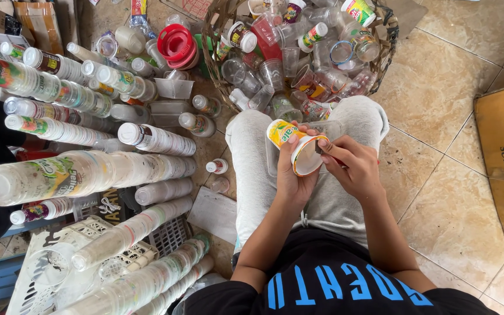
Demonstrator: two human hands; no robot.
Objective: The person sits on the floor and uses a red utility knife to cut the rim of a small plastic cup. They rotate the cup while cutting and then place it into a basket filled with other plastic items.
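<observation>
Over the lap, the left hand [294, 175] wraps closed around a yellow-labelled plastic cup [296, 147]. The right hand [354, 169] pinches its rim with closed fingers, below the wire basket [387, 49].

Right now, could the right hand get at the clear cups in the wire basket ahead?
Probably yes, once freed. The right hand is busy at the rim of the yellow-labelled cup that the left hand holds. The wire basket sits just past the knees, open-topped, with nothing between.
</observation>
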